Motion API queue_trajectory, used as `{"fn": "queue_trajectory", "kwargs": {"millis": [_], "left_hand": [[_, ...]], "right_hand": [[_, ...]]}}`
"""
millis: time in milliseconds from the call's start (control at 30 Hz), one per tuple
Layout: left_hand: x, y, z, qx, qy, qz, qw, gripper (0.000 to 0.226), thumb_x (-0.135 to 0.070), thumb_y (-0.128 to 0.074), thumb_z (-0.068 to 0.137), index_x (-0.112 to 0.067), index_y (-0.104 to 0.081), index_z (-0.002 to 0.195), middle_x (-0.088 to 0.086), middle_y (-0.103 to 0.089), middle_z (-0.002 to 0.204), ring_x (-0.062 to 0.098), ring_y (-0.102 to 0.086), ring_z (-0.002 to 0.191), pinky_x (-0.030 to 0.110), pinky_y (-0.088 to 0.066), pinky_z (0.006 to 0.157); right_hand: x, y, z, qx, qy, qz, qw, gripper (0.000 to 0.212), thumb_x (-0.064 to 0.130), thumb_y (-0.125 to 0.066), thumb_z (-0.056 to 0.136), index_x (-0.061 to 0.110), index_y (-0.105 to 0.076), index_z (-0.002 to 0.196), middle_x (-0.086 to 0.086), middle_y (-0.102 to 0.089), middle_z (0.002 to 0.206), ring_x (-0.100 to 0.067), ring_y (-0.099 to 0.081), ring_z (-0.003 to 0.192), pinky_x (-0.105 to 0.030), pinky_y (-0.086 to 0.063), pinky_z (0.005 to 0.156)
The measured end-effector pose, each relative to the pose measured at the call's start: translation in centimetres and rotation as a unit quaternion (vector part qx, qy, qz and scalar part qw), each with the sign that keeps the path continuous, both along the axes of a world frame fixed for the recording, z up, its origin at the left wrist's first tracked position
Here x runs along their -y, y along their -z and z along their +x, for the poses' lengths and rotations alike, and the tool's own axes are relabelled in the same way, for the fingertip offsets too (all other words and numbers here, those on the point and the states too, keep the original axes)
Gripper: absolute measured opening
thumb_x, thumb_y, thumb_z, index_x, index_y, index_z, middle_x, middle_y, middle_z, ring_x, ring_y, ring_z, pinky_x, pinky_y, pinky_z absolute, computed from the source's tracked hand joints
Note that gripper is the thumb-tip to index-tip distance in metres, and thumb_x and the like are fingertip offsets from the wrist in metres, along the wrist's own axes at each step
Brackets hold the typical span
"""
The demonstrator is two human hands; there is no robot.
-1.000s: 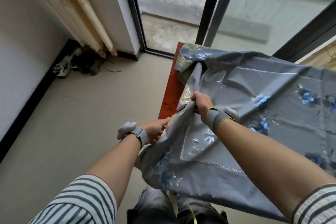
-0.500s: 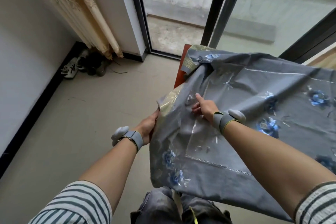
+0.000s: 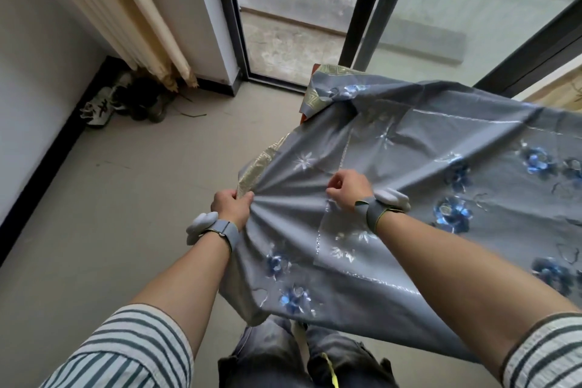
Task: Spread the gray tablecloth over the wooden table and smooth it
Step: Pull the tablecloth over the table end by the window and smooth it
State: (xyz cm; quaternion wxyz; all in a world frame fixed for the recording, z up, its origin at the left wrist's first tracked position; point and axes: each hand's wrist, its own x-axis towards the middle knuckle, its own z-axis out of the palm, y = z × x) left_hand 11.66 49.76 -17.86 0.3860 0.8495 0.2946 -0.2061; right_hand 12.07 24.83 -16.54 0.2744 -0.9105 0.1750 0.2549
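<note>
Holding the gray tablecloth (image 3: pixel 409 173) bunched in my left hand (image 3: pixel 231 205) and pinched in my right hand (image 3: pixel 348 189), I note it has opened wider than a second ago across the desk (image 3: pixel 305 116) at centre frame, still creased.

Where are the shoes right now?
The shoes lie on the floor at the far left of the head view, against the wall below the curtain, well away from the tablecloth.

Gray tablecloth (image 3: pixel 393 198) is smooth woven cloth with shiny embroidered flowers.
</note>
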Motion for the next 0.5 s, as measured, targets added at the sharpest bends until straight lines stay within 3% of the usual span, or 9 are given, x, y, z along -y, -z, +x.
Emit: {"fn": "queue_trajectory", "kwargs": {"millis": [133, 233, 333, 500], "left_hand": [[-0.3, 0.0, 1.2, -0.091, 0.086, 0.046, 0.991, 0.007, -0.011, -0.059, 0.082, -0.011, -0.061, 0.075, 0.012, -0.059, 0.078, 0.027, -0.05, 0.071, 0.03, -0.04, 0.065], [-0.2, 0.0, 2.0, -0.122, 0.127, 0.093, 0.98, 0.019, -0.009, -0.056, 0.085, 0.0, -0.069, 0.097, 0.018, -0.068, 0.099, 0.036, -0.064, 0.092, 0.032, -0.047, 0.074], [0.3, -0.2, 2.2, -0.14, 0.142, 0.112, 0.974, 0.028, -0.011, -0.056, 0.085, 0.001, -0.065, 0.109, 0.02, -0.067, 0.11, 0.037, -0.064, 0.099, 0.033, -0.048, 0.079], [1.1, -1.5, 4.8, -0.086, 0.19, 0.06, 0.976, 0.052, -0.015, -0.06, 0.077, -0.011, -0.047, 0.127, 0.016, -0.06, 0.12, 0.035, -0.059, 0.102, 0.032, -0.045, 0.079]], "right_hand": [[-0.5, 0.2, -1.3, 0.108, -0.022, -0.177, 0.978, 0.036, 0.03, -0.056, 0.086, 0.023, -0.057, 0.121, -0.007, -0.052, 0.128, -0.028, -0.044, 0.121, -0.037, -0.04, 0.092], [-0.1, 1.0, -2.5, 0.044, -0.063, -0.177, 0.981, 0.061, 0.045, -0.048, 0.092, 0.025, -0.031, 0.147, -0.009, -0.02, 0.159, -0.028, -0.017, 0.145, -0.045, -0.027, 0.11], [0.1, 1.4, -3.0, 0.002, -0.124, -0.18, 0.976, 0.072, 0.058, -0.038, 0.093, 0.029, -0.011, 0.154, -0.009, 0.003, 0.163, -0.029, 0.002, 0.15, -0.047, -0.019, 0.116], [0.8, 0.6, -2.3, -0.051, -0.148, -0.162, 0.974, 0.073, 0.061, -0.038, 0.092, 0.036, -0.007, 0.153, -0.004, 0.005, 0.163, -0.028, 0.003, 0.15, -0.049, -0.021, 0.115]]}}
